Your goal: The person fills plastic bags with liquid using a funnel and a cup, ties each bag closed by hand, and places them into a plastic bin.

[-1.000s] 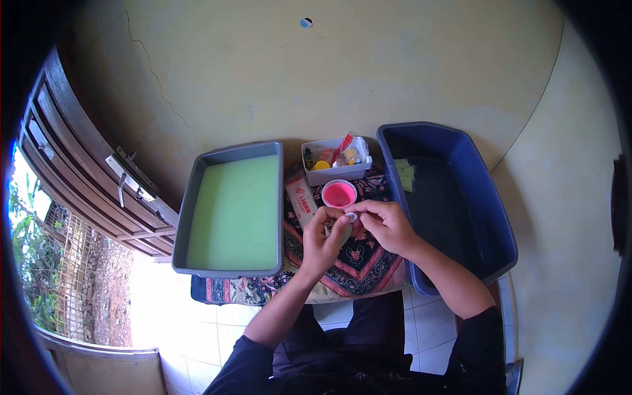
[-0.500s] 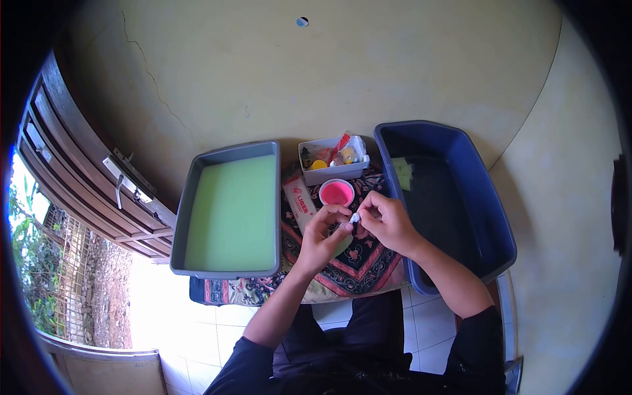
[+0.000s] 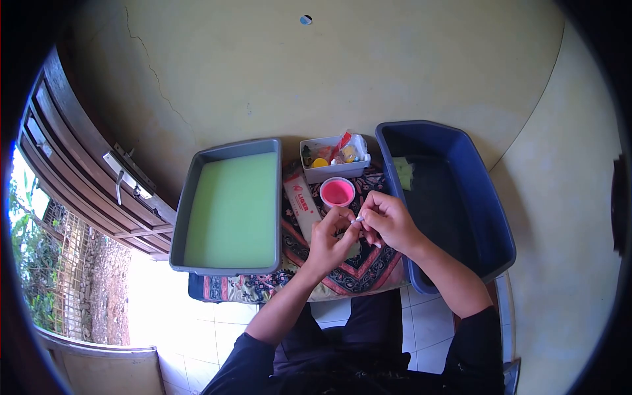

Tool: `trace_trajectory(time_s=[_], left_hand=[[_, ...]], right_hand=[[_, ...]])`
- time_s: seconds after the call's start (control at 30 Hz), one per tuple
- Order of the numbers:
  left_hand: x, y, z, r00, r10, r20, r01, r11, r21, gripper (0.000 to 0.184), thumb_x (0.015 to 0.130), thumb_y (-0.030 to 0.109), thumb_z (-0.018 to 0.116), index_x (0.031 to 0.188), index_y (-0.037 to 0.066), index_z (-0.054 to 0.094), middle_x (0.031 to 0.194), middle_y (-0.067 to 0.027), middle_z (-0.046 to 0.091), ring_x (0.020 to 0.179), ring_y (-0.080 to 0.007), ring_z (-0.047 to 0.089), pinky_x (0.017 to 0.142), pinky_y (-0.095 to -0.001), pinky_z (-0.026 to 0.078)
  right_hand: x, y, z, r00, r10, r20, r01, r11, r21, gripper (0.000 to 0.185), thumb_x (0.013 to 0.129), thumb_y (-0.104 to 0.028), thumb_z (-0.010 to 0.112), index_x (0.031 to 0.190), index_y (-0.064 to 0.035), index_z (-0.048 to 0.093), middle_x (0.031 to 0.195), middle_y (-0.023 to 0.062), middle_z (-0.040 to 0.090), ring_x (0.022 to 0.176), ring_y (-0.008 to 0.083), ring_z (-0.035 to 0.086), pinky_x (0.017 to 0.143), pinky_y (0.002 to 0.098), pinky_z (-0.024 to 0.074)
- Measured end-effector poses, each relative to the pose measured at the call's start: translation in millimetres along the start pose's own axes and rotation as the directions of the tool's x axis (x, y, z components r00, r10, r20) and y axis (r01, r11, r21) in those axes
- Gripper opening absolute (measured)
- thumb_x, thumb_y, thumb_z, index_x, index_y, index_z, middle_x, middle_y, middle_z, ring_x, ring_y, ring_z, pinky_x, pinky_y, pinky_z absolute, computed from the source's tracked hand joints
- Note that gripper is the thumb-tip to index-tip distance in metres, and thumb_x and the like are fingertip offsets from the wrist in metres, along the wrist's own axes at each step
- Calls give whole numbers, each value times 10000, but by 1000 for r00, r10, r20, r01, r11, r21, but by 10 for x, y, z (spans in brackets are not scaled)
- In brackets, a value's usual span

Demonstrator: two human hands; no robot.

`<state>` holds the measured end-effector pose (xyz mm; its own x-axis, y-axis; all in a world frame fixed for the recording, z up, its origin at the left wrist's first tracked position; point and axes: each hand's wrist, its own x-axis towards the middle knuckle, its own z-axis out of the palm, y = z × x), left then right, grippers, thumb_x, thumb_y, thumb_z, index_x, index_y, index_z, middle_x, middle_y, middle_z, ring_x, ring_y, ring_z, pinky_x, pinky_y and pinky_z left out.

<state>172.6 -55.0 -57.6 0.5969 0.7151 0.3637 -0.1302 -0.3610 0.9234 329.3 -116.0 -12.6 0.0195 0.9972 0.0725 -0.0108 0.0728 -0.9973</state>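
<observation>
Through the head camera, I see two bare hands meeting at the middle, above a patterned cloth (image 3: 355,284). A small white piece (image 3: 359,219) lies right at the fingertips, between the left hand (image 3: 328,243) and the right hand (image 3: 394,224); both pinch it with thumb and fingers, which partly cover it, so I cannot tell its exact shape. Just beyond the fingers stands a cup with a pink interior (image 3: 337,192), beside a packet printed LIGER (image 3: 300,203). Behind the cup is a box (image 3: 336,174) of small items. A gray tub (image 3: 227,271) of pale green liquid sits left, and a dark blue tub (image 3: 488,220) sits right, holding a pale green packet (image 3: 403,174).
</observation>
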Motion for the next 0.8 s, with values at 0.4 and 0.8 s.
trace_trajectory(time_s=[0.4, 0.8], left_hand=[[71, 58, -59, 999, -31, 36, 43, 908, -417, 123, 927, 16, 530, 1037, 3, 477, 815, -70, 619, 778, -107, 600, 682, -243, 476], [5, 75, -48, 996, 54, 73, -33, 964, -266, 174, 878, -8, 621, 1007, -19, 504, 899, -91, 626, 864, -127, 625, 753, -257, 497]], right_hand=[[25, -86, -69, 991, -131, -5, 131, 990, 49, 151, 922, -94, 563, 1009, 30, 565, 751, 73, 613, 616, 126, 619, 499, 239, 505], [-83, -205, 83, 970, -238, -49, 199, 894, -401, 79, 862, -42, 647, 827, 26, 625, 650, 48, 651, 565, 70, 608, 488, 207, 473]])
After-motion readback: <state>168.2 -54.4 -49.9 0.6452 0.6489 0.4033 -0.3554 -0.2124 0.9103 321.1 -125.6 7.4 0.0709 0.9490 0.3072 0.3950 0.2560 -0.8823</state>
